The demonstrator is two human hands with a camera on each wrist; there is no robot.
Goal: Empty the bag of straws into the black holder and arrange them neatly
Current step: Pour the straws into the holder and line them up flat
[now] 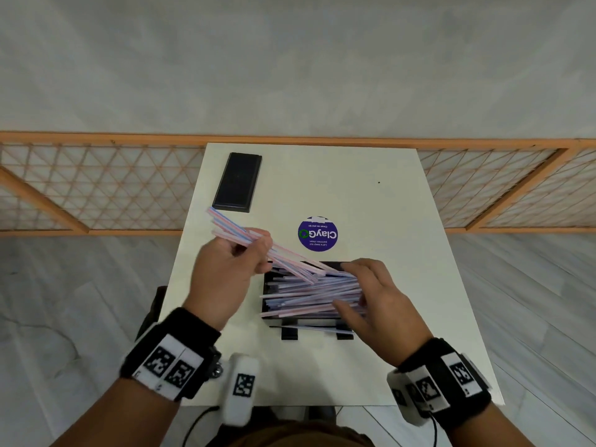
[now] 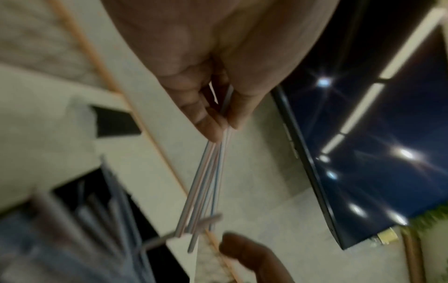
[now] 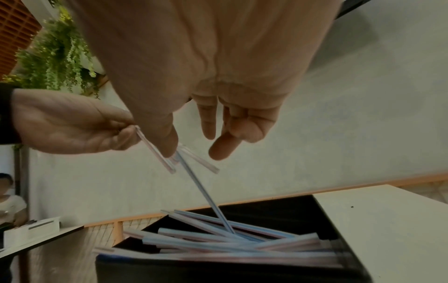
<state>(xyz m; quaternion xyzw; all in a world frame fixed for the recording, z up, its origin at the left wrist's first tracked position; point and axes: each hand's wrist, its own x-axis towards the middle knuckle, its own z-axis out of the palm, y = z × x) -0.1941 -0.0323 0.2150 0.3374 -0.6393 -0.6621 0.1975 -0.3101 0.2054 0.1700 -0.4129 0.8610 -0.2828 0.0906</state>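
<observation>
Most of the straws already lie in the black holder (image 1: 274, 285), directly under the right hand (image 1: 377, 301), but they cross one another at loose angles and some ends stick out past the holder's side toward the left hand (image 1: 225, 279). So the emptying looks largely done and the tidying has barely begun.

The left hand pinches a small bundle of straws (image 1: 238, 233) between thumb and fingers; the bundle slants from above that hand down to the holder, its lower ends meeting the pile (image 1: 309, 295) just beside the right fingertips. The right hand is spread and relaxed over the pile, fingers (image 3: 213, 122) apart and gripping nothing, though the thumb seems to brush one upright straw (image 3: 206, 191).

One stray straw (image 1: 309, 328) lies across the holder's feet, nearer the wrists than the pile. No bag shows in any view. Left to do, as I judge it: lay the held bundle in, retrieve the stray, and align everything parallel.
</observation>
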